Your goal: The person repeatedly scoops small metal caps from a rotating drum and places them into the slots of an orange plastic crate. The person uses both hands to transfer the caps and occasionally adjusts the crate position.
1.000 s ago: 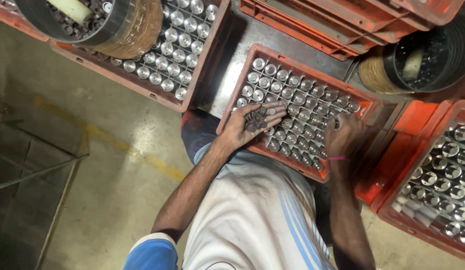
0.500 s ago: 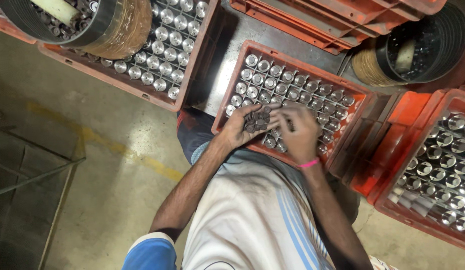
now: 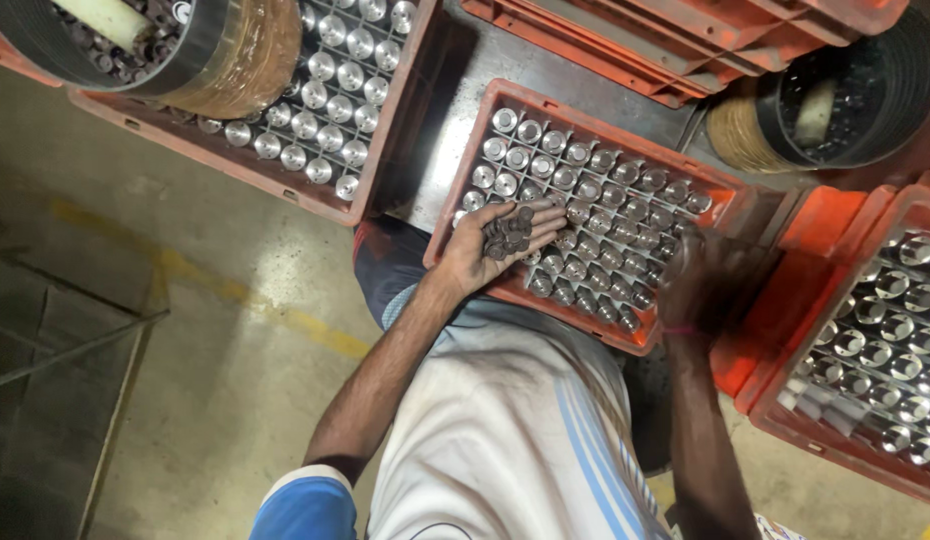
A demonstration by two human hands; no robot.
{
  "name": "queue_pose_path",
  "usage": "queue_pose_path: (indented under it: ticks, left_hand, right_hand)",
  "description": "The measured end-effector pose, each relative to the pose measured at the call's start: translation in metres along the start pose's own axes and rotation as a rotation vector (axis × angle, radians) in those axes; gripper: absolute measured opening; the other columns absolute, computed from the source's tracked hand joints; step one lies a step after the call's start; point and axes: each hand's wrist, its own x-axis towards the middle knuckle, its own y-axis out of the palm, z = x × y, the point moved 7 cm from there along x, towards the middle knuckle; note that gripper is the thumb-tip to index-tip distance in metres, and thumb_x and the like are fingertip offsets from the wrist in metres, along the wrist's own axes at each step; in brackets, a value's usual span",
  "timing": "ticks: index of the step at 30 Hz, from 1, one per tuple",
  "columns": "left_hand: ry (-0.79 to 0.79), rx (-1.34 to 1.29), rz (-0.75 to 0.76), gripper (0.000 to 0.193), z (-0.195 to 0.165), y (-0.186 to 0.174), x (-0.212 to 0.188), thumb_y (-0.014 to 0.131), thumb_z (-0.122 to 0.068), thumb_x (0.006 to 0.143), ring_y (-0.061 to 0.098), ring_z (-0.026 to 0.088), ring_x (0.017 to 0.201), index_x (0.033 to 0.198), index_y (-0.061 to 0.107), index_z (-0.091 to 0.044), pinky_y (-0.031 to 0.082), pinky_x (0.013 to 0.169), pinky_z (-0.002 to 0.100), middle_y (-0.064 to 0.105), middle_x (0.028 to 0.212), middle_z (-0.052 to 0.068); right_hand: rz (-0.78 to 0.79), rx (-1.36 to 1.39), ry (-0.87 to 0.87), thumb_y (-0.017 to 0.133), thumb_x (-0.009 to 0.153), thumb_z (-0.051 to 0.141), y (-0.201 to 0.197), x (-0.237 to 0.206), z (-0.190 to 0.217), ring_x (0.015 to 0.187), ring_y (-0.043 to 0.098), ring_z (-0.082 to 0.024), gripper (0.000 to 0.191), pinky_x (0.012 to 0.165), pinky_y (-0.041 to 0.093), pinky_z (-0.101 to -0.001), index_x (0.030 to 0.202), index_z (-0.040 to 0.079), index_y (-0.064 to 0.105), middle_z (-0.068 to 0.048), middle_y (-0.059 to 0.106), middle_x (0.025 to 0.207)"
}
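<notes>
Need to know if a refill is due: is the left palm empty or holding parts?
Holding parts: the left hand lies palm up, cupping a pile of small dark discs over the orange crate.

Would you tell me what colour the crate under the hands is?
Orange-red crate, seen best in the head view.

Half a second ago the right hand was up against the left hand, fingers at the little dark discs heaped in that open palm. Now it has swung away to the right end of the orange crate and lies palm down over the shiny metal cylinders there, much where it was a second ago. The view has also shifted slightly.
</notes>
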Motion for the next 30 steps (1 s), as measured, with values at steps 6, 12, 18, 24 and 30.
queue_pose_path:
  ticks: [6, 12, 18, 24, 30]
  left_hand:
    - [-0.005, -0.075, 0.049, 0.059, -0.002, 0.004, 0.002, 0.034, -0.024, 0.107, 0.047, 0.040, 0.143, 0.149, 0.036, 0.017, 0.038, 0.123, 0.046, 0.045, 0.153, 0.033]
    - [-0.026, -0.078, -0.099, 0.056, 0.014, -0.041, 0.006, 0.039, -0.030, 0.110, 0.057, 0.040, 0.131, 0.141, 0.046, 0.016, 0.046, 0.116, 0.050, 0.055, 0.140, 0.031]
    - [-0.029, -0.062, -0.261, 0.049, 0.012, -0.076, -0.001, 0.042, -0.031, 0.112, 0.060, 0.037, 0.121, 0.133, 0.050, 0.012, 0.052, 0.109, 0.049, 0.060, 0.127, 0.026]
    - [0.122, -0.148, -0.125, 0.059, -0.022, -0.065, -0.036, 0.033, -0.029, 0.108, 0.055, 0.039, 0.136, 0.141, 0.046, 0.018, 0.043, 0.120, 0.045, 0.053, 0.146, 0.032]
    - [0.264, -0.173, -0.133, 0.058, -0.044, -0.065, -0.068, 0.031, -0.026, 0.109, 0.051, 0.041, 0.140, 0.141, 0.044, 0.020, 0.040, 0.123, 0.046, 0.052, 0.147, 0.034]
  right_hand:
    - [0.016, 0.255, -0.030, 0.071, 0.096, 0.013, -0.032, 0.044, 0.047, 0.092, 0.064, -0.031, 0.013, 0.083, 0.050, -0.0420, 0.104, 0.005, 0.075, -0.013, 0.065, 0.102]
    - [0.202, 0.817, -0.125, 0.072, 0.092, 0.001, -0.027, 0.054, 0.154, 0.075, 0.065, -0.024, 0.013, 0.067, 0.053, -0.0353, 0.105, 0.003, 0.074, -0.013, 0.067, 0.096]
    - [0.270, 0.849, -0.182, 0.074, 0.090, -0.002, -0.029, 0.061, 0.193, 0.083, 0.068, -0.023, 0.015, 0.071, 0.054, -0.0339, 0.104, 0.001, 0.073, -0.014, 0.064, 0.095]
    - [0.280, 0.853, -0.034, 0.073, 0.087, -0.003, 0.020, 0.078, 0.184, 0.077, 0.073, -0.019, 0.010, 0.070, 0.057, -0.0314, 0.095, 0.000, 0.067, -0.010, 0.075, 0.100]
    - [0.180, 0.625, -0.451, 0.089, 0.081, 0.009, 0.093, 0.106, 0.219, 0.090, 0.065, -0.031, 0.024, 0.083, 0.050, -0.0432, 0.092, 0.003, 0.069, -0.012, 0.071, 0.094]
